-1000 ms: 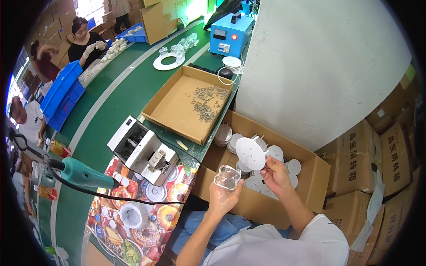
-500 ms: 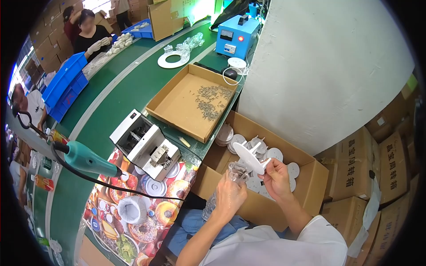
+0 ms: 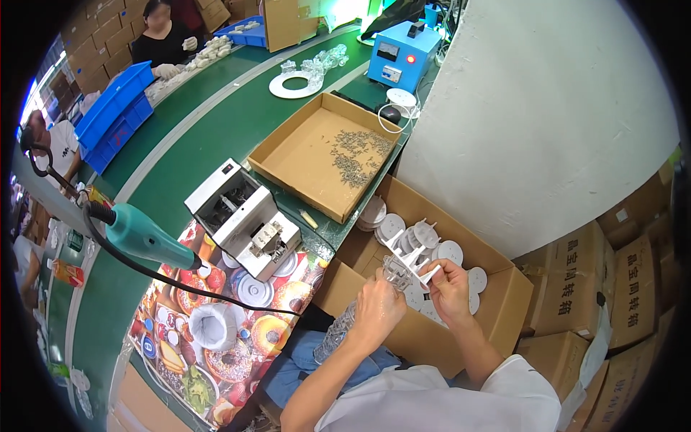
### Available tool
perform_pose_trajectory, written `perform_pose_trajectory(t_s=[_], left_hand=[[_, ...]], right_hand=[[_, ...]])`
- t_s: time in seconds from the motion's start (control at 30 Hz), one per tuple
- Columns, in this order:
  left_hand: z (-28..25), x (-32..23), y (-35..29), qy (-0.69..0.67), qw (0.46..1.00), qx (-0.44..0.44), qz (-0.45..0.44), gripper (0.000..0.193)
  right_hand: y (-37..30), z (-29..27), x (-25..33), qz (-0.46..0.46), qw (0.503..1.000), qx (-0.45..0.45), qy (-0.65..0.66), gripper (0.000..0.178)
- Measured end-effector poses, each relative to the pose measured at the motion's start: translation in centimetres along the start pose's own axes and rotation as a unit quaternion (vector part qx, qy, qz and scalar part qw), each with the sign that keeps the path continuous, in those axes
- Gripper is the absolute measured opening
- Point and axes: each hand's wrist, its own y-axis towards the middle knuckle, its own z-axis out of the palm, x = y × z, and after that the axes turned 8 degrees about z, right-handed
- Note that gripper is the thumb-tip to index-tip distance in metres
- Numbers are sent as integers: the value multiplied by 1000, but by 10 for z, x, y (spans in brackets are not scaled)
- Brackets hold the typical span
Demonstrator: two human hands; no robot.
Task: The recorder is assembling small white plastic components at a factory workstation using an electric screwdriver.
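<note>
Over the open carton my left hand [image 3: 380, 311] is closed around a stack of clear plastic parts [image 3: 335, 335], which runs down toward my lap. The topmost clear part sticks out past my fingers. Pinched by its edge in my right hand [image 3: 452, 289] is a white plastic disc [image 3: 430, 276] with prongs. It is tilted against the top clear part; whether the two are joined I cannot tell. More white discs [image 3: 450, 252] lie loose in the cardboard box [image 3: 500, 302] below and behind my hands.
Left of the box are a white machine [image 3: 245, 216] and a shallow cardboard tray [image 3: 288, 147] of small screws. A teal electric screwdriver [image 3: 147, 236] hangs at left above the patterned mat [image 3: 180, 324]. A blue power box [image 3: 403, 57] stands farther back; a co-worker [image 3: 162, 43] sits across.
My right hand has turned the white disc so its prongs show, and it now meets the clear part. The whole view has shifted slightly. The co-worker's hands have moved apart.
</note>
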Motion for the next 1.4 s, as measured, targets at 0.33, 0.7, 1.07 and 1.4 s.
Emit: perform_pose_trajectory(t_s=[0.33,0.7,1.07,1.4], left_hand=[[7,16,-3,-13,1000,22,-17,25],[6,14,-8,17,999,13,-46,25],[9,18,-9,57,995,4,-82,26],[8,28,-13,84,995,-18,-43,26]], right_hand=[[1,-5,6,-33,981,27,-189,31],[6,-15,-7,7,992,25,-121,22],[14,-13,-14,-5,991,21,-132,30],[15,-13,-19,26,989,59,-133,30]])
